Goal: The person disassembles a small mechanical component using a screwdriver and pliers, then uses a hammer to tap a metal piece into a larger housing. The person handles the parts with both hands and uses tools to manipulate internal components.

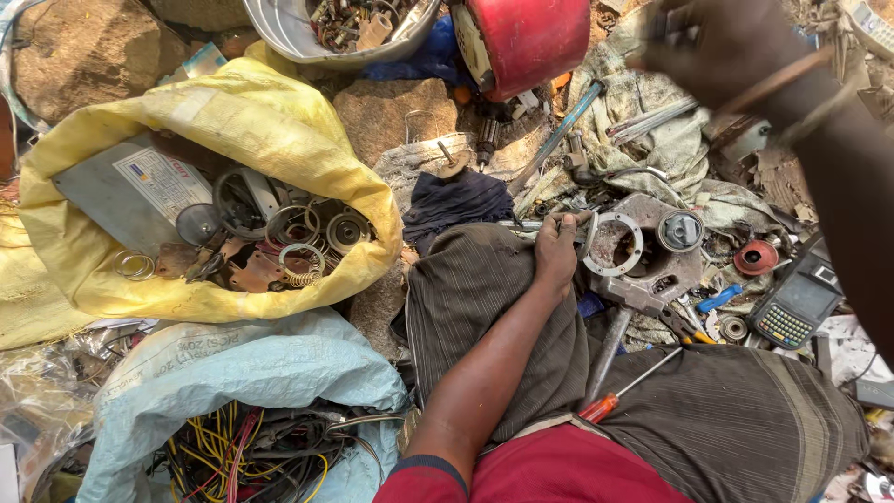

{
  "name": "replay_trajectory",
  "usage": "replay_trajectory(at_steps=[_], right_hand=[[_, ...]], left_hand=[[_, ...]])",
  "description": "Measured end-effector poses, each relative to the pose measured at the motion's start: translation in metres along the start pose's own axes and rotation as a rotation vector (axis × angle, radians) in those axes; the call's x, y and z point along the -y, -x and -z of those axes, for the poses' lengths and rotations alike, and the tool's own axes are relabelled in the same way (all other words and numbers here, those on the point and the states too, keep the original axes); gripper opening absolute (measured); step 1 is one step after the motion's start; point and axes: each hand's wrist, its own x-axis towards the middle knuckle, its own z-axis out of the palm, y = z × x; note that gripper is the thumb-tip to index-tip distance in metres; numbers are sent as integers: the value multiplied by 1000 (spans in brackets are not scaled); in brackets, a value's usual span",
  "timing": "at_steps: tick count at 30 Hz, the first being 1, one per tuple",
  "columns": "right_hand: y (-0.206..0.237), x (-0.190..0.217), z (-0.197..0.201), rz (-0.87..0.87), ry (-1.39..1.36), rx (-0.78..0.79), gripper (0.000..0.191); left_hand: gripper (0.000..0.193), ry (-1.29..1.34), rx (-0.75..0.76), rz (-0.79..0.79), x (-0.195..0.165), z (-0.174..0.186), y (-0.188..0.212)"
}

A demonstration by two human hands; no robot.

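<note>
Yellow woven sack (279, 121), at ten o'clock, holds metal rings and discs; one pale blue sack (261, 363) at seven o'clock holds wires. Left hand (557, 250), centre, fingers curled closed on the rim of one grey metal housing (643, 270) lying just beside the knee. One orange-handled screwdriver (615, 399) lies on the lap. Right hand (736, 47), at one o'clock, blurred, apparently grips thin rods (787, 79); closure cannot be told.

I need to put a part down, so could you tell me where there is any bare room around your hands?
Little. The brown rock between the yellow sack and the red drum is bare on top. The striped cloth beside the screwdriver is free. Around the left hand and grey metal housing, scrap lies crowded.
</note>
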Motion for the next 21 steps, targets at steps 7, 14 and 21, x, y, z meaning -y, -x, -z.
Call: replay_trajectory(at_steps=[7,14,21], right_hand=[[-22,50,11,347,114,34,59],[154,31,-153,-515,-565,-138,29],[285,-8,-254,-637,-641,-251,40]], left_hand=[[24,-89,-65,-85,-9,-3,-2],[29,-25,-103,-133,5,3,-2],[34,30,130,42,21,11,-8]])
